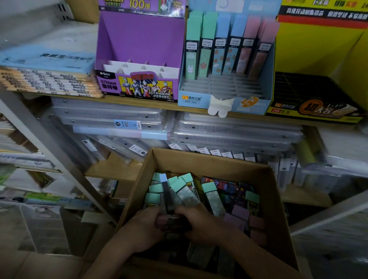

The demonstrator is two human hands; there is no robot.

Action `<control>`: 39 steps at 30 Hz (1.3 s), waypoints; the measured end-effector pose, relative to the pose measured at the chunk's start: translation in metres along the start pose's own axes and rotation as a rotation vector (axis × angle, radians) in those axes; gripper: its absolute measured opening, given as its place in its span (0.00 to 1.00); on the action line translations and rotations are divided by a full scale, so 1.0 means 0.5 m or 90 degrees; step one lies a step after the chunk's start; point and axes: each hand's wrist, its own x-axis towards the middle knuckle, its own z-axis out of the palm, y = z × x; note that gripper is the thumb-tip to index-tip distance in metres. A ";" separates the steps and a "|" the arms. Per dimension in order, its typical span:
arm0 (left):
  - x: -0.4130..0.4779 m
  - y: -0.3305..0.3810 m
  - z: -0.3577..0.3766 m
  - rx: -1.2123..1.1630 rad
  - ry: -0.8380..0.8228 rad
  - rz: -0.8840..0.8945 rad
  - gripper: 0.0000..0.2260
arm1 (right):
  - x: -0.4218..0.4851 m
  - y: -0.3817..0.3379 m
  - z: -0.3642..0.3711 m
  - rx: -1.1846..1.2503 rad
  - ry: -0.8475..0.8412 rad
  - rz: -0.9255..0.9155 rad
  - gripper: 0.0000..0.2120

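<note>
A: Where are the hands?
B: Lower centre of the frame, inside the cardboard box (209,161). The left hand (143,227) and the right hand (199,225) meet, both with fingers curled around one bunch of lead cases (167,198). The bunch leans up and away from the hands. The light is dim there, so how many cases it holds cannot be told.

A: Any writing on them?
B: None legible. One has a blue cap and its neighbours have mint caps. Loose cases (213,197) in mint, purple and dark prints fill the rest of the box.

A: And the labels up top?
B: On the shelf board (155,104), upper centre, a purple display box (140,37) reads "M&G", "ULTRAMAN HEROES", "HERO" and "100根". To its right, a blue display box (264,79) reads "MPR-2081". Its back row of standing cases (223,55) is tagged "2B/0.5". At the upper right, a yellow display box (320,46) shows "24PCS" and "2B 0.5". At the upper left, the spines of the stacked notebooks (49,82) repeat "9mm".

A: What room is there to move?
B: The blue box's front rows are open slots. The cardboard box's far rim sits close under the clear folders (237,130), and a slanted shelf post (43,142) crowds its left side.
</note>
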 end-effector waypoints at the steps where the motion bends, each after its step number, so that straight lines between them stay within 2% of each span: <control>1: 0.000 -0.002 -0.002 -0.021 0.009 -0.007 0.07 | 0.000 0.000 -0.002 0.018 0.002 0.006 0.16; 5: 0.001 -0.002 -0.002 -0.173 0.051 -0.012 0.08 | -0.002 0.001 -0.017 0.088 0.018 0.022 0.15; 8: 0.002 0.004 -0.004 -0.340 0.085 -0.012 0.11 | -0.004 0.004 -0.022 0.180 0.039 0.052 0.13; 13: 0.010 0.028 0.008 -0.564 0.119 -0.060 0.08 | 0.001 0.001 -0.029 0.334 0.081 0.093 0.13; 17: 0.019 0.044 0.017 -0.595 0.115 -0.054 0.05 | 0.004 -0.013 -0.035 0.476 0.120 0.083 0.18; 22: 0.019 0.063 0.027 -0.688 0.051 0.002 0.09 | -0.010 -0.036 -0.044 0.615 0.152 0.067 0.14; 26: 0.017 0.095 0.041 -0.762 0.070 0.042 0.10 | -0.025 -0.062 -0.053 0.688 0.171 0.067 0.14; 31: 0.011 0.141 0.031 -0.850 0.086 0.027 0.12 | -0.040 -0.084 -0.062 0.732 0.175 0.070 0.15; 35: 0.001 0.153 0.025 -0.874 0.088 0.047 0.11 | -0.060 -0.097 -0.077 0.739 0.150 0.071 0.16; 39: -0.009 0.163 0.014 -0.881 0.083 0.083 0.11 | -0.074 -0.108 -0.101 0.849 0.167 0.093 0.15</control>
